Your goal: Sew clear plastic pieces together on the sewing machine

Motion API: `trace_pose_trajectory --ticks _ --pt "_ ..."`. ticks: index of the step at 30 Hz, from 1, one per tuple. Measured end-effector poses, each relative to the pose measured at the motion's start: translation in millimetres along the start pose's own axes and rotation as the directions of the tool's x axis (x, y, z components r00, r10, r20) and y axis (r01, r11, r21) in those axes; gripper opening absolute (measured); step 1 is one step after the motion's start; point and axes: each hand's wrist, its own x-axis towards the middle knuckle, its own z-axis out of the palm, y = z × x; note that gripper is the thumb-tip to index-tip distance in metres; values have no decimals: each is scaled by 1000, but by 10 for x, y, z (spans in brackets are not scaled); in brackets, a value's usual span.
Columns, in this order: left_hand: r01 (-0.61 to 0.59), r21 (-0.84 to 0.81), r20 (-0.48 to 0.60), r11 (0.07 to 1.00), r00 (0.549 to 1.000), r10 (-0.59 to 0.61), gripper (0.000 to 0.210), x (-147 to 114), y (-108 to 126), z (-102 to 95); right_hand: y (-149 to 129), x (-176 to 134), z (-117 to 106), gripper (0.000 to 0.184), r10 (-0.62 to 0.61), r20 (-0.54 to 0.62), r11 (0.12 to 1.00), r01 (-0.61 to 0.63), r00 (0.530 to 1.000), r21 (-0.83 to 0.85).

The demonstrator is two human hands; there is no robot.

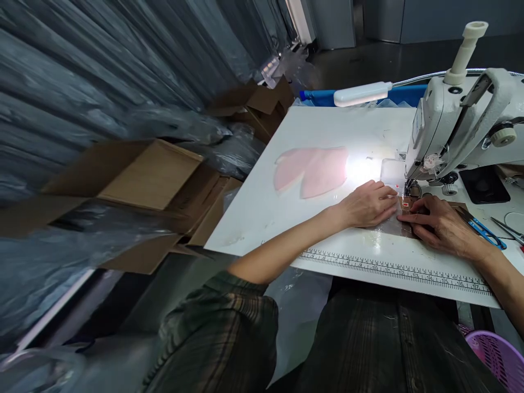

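Cardboard boxes point(135, 180) hold plastic sheeting, while both hands' flat, open fingers point(382, 192) press brown fabric point(395, 225) under the needle.

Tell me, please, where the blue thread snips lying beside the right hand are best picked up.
Grip the blue thread snips by the blue handle loop, coming from above on the near right. They lie flat, blades toward the sewing machine, and the right hand covers the left side.

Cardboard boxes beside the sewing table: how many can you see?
2. One open cardboard box sits close by, left of the table; another stands farther back near the table's far corner. Plastic sheeting may hide more.
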Motion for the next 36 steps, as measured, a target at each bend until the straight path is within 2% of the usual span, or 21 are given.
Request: trace_pose_trajectory --ticks 4,12,17,21,31,36 --pt "-1 28 157 1000 988 -3 45 30 11 9 -11 5 -4 33 3 -16 1000 -3 1000 -2" --pt "48 7 217 999 975 -48 45 230 -108 14 30 12 58 33 123 -90 991 -119 988 55" --pt "149 -122 202 981 972 -123 46 205 -138 45 23 15 62 33 84 -116 996 -82 990 22" --pt "193 -158 222 968 963 -155 49 174 -96 38 9 8 39 32 89 -94 996 -88 992 13" --pt "207 -197 171 958 970 -174 44 150 -86 84 -6 10 13 31 109 -53 993 -111 993 -32" --pt "190 -200 162 961 974 -158 45 147 -100 106 -4 8 30 31 104 -77 994 -105 992 -9"
